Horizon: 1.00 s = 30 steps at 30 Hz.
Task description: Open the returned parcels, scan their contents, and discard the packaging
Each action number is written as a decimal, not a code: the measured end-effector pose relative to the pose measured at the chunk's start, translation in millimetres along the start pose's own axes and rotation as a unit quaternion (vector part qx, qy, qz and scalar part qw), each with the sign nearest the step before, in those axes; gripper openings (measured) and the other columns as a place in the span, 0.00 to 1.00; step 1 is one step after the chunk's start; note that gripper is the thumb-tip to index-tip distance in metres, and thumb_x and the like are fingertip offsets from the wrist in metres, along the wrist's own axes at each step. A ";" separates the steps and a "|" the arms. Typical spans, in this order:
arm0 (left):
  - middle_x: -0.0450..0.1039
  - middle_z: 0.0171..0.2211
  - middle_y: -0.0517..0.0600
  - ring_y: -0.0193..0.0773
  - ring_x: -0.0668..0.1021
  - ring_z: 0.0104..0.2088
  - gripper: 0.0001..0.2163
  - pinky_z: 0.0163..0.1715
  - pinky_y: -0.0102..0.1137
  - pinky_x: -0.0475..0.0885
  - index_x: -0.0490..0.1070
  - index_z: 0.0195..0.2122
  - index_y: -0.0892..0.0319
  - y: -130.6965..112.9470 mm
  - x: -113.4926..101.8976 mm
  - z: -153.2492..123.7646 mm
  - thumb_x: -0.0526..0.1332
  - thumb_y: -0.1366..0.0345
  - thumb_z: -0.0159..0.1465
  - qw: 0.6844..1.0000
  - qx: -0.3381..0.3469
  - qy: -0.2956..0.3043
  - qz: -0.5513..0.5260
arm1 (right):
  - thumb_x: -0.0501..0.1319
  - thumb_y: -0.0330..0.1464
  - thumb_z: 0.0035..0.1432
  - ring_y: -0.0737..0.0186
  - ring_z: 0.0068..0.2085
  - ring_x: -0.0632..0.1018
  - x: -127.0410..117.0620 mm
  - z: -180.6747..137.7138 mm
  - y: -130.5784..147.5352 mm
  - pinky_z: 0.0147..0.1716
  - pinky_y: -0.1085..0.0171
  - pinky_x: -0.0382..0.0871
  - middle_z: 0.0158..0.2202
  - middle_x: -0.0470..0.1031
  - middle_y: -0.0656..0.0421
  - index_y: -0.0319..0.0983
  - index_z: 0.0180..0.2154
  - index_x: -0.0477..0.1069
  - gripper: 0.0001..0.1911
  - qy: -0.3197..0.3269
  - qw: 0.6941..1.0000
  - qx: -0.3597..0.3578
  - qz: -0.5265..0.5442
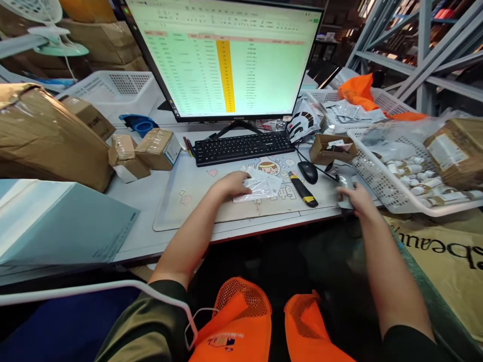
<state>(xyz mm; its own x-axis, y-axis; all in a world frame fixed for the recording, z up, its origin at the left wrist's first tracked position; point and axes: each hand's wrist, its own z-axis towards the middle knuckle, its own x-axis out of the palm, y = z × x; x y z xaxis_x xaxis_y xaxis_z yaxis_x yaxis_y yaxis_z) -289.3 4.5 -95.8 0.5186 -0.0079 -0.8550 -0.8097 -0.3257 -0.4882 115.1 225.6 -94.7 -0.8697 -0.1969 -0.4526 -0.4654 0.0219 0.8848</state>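
Note:
My left hand [233,184] lies on the desk mat [196,201] with its fingers closed on the edge of a clear plastic packet [260,187]. My right hand [354,197] rests at the desk's front right edge, fingers curled over a small grey object [345,182] that I cannot make out. Between the hands lie a black and yellow utility knife [304,190] and a black mouse [308,172]. A black keyboard [243,147] sits beyond the mat under a monitor [226,58] showing a green spreadsheet.
Taped cardboard boxes [147,151] and a large brown parcel [45,138] stand at left. A white basket [381,186] with several small tubes is at right, beside a small open carton [332,150]. Grey mailer bags [60,226] lie front left. Orange mesh fabric [245,317] covers my lap.

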 end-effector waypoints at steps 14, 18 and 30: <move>0.81 0.50 0.55 0.46 0.83 0.44 0.25 0.57 0.48 0.80 0.71 0.64 0.60 -34.2 24.6 4.9 0.59 0.73 0.65 0.793 -0.056 -0.047 -0.604 | 0.73 0.44 0.42 0.58 0.26 0.75 69.4 -167.0 34.2 0.28 0.60 0.70 0.24 0.76 0.58 0.40 0.30 0.75 0.17 0.214 0.976 -0.020 0.036; 0.82 0.51 0.55 0.46 0.84 0.47 0.22 0.58 0.48 0.81 0.74 0.62 0.59 -38.6 30.3 7.2 0.59 0.75 0.66 0.729 -0.087 -0.061 -0.676 | 0.71 0.44 0.42 0.56 0.26 0.75 77.6 -171.2 37.8 0.27 0.59 0.69 0.23 0.75 0.58 0.41 0.29 0.74 0.16 0.229 0.973 -0.019 0.022; 0.85 0.49 0.54 0.48 0.85 0.54 0.15 0.61 0.48 0.79 0.76 0.56 0.59 -53.1 42.7 -0.9 0.58 0.72 0.70 0.737 -0.065 -0.029 -0.672 | 0.69 0.38 0.44 0.53 0.32 0.78 98.6 -168.6 57.6 0.27 0.61 0.68 0.27 0.77 0.57 0.41 0.32 0.76 0.12 0.201 0.975 -0.086 -0.035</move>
<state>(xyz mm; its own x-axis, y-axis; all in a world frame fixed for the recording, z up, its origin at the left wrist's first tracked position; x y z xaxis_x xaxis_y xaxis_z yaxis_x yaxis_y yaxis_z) -223.9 20.5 -106.2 0.8127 0.4439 0.3774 0.4596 -0.0904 -0.8835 30.3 42.1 -69.7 -0.6860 -0.5617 -0.4624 -0.4559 -0.1634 0.8749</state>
